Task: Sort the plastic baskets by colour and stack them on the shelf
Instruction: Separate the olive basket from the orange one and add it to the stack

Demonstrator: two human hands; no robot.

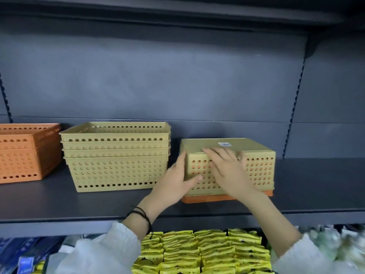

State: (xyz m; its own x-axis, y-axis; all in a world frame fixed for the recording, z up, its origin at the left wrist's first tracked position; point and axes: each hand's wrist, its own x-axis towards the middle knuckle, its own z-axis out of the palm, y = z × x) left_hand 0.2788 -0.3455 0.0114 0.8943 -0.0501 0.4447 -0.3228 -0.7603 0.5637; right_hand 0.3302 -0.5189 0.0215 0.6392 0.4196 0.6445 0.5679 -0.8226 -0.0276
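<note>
Yellow packets (199, 252) are lying in rows on the lower tier, nearest the camera. Above them, on the dark shelf (59, 200), an upturned yellow basket (256, 169) is sitting base-up over an orange basket (207, 199), long axis running left to right. Left hand (175, 184) is gripping its left corner, thumb on the front wall; right hand (225, 165) is lying spread over the top front edge. Further left, a yellow stack (116, 157) of nested baskets is standing mouth-up, beside an orange stack (25, 153).

White sleeves (102, 252), dark cord bracelets (142, 215) on the left wrist.
</note>
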